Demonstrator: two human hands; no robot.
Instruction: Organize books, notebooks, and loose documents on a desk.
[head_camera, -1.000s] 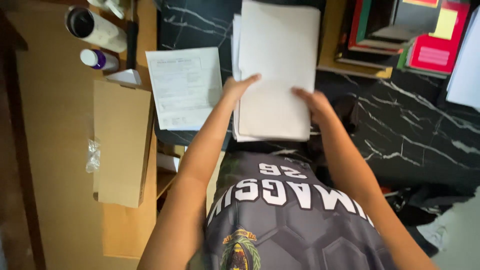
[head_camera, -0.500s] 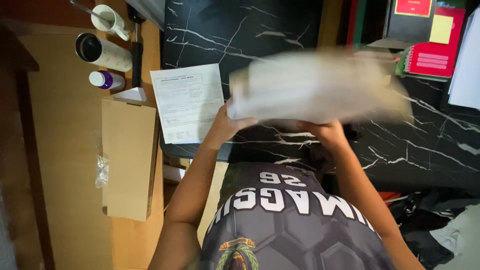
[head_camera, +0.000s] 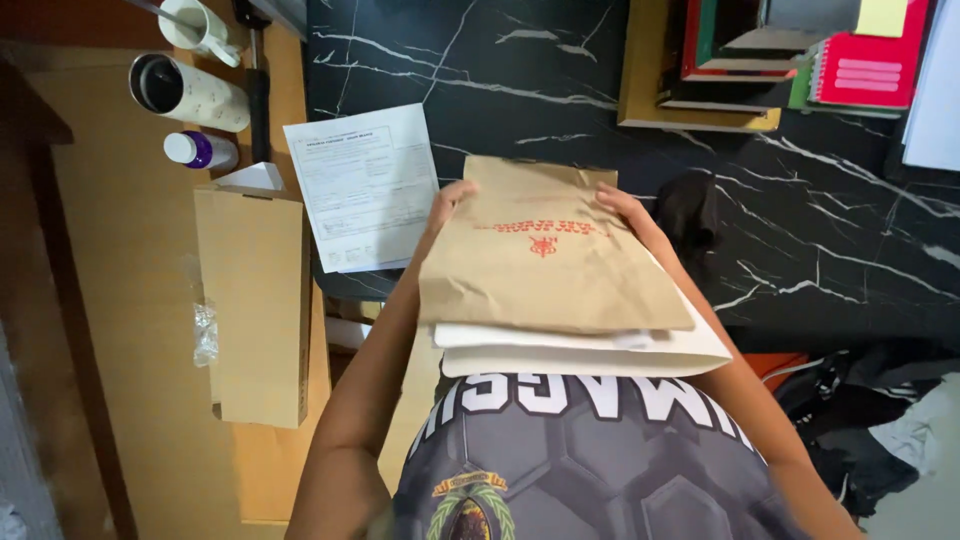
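Holding a stack of papers up off the surface (head_camera: 480, 60), between it and my chest: a brown envelope (head_camera: 540, 260) faces me on top, with white sheets (head_camera: 600, 355) fanned out below its lower edge. Left hand (head_camera: 448, 205) grips the far left corner, right hand (head_camera: 622, 208) the far right corner. Both are clamped on the stack's top edge, thumbs toward me; the fingers behind it I cannot see, so how deep the hold goes is a guess.

Risks, as I judge them:
- The white sheets hang lower than the envelope and are not squared up. Only the far edge is pinched, so the loose near ends could slide out and drop into my lap or onto the floor.
- The stack is tilted toward me. If either hand eases off, that corner would swing down and the sheets would spill sideways.
- The printed form (head_camera: 365, 185) lies flat on the dark marbled surface just left of my left hand, partly over the edge. A sweep of the forearm could push it off.
- Further left, on the wooden side, a long cardboard box (head_camera: 255, 300), a small purple-topped bottle (head_camera: 200, 150), a tumbler (head_camera: 185, 92) and a mug (head_camera: 205, 28) stand well apart from the stack; little danger there.
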